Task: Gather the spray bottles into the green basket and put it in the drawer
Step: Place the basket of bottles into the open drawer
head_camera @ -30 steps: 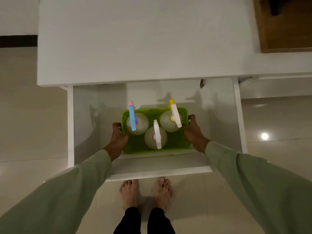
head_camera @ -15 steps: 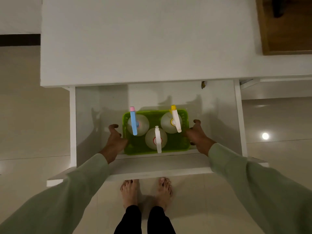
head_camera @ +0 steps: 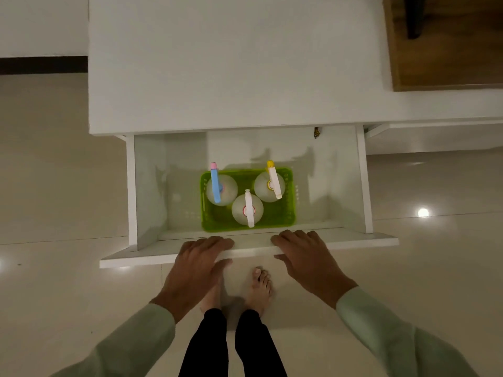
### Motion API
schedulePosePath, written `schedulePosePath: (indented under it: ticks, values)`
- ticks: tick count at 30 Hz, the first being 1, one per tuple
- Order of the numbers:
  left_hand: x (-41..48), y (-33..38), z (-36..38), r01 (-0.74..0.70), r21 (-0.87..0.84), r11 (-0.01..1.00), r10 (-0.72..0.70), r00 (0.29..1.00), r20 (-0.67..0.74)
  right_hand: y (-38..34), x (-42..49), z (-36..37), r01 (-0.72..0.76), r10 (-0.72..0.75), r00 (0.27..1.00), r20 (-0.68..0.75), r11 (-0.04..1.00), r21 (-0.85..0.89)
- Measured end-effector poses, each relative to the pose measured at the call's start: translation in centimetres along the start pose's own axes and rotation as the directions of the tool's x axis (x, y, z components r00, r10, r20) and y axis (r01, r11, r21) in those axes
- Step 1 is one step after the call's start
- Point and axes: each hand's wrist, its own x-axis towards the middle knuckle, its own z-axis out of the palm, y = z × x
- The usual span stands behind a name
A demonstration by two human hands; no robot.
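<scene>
The green basket (head_camera: 288,213) stands on the floor of the open white drawer (head_camera: 364,186), near its front wall. Three clear spray bottles stand upright in it: one with a blue and pink head (head_camera: 216,186) at the left, one with a white head (head_camera: 248,208) in the middle front, one with a yellow and white head (head_camera: 273,180) at the right. My left hand (head_camera: 196,268) and my right hand (head_camera: 307,257) rest on the drawer's front panel (head_camera: 136,258), fingers on top, thumbs under the front face. Neither hand touches the basket.
The drawer sticks out from under a white countertop (head_camera: 231,63). A brown wooden surface (head_camera: 446,50) lies at the top right. Glossy beige floor tiles (head_camera: 54,186) surround the unit. My bare feet (head_camera: 258,287) stand just in front of the drawer.
Both hands let go of the basket's sides, drew back out of the drawer and came down on the front panel. The basket stays where it was set.
</scene>
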Motion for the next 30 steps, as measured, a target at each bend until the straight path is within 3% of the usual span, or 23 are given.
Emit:
schedulePosePath:
  ticks: [4, 9, 13, 18, 23, 27, 30]
  values:
    - [0.5, -0.6, 0.6, -0.114, 0.195, 0.974, 0.12, 0.993, -0.02, -0.3, 0.5, 0.6, -0.003, -0.002, 0.997, -0.082, 0.998, -0.067]
    - [2.6, -0.8, -0.3, -0.093, 0.151, 0.984, 0.108, 0.99, -0.095, 0.0, 2.1, -0.2, -0.046, 0.022, 0.964, -0.267, 0.995, -0.086]
    - [5.1, -0.7, -2.0, -0.023, 0.113, 0.993, 0.052, 0.964, -0.261, 0.9, 4.5, -2.5, -0.049, 0.046, 0.878, -0.477, 0.999, 0.006]
    - [9.4, -0.6, -4.9, -0.014, 0.208, 0.978, 0.097, 0.914, -0.394, 2.3, 8.0, -6.4, -0.091, 0.058, 0.827, -0.559, 0.995, -0.032]
    - [13.5, -1.0, -6.8, 0.016, 0.326, 0.945, 0.123, 0.907, -0.403, 3.7, 11.3, -8.9, -0.12, 0.038, 0.809, -0.587, 0.988, -0.101]
    - [15.3, -1.7, -7.2, 0.009, 0.342, 0.94, 0.159, 0.873, -0.461, 4.2, 13.2, -10.2, -0.157, 0.044, 0.801, -0.597, 0.978, -0.138]
    - [16.4, -1.8, -7.6, 0.036, 0.355, 0.934, 0.169, 0.831, -0.53, 4.4, 14.0, -10.8, -0.173, 0.018, 0.757, -0.654, 0.969, -0.174]
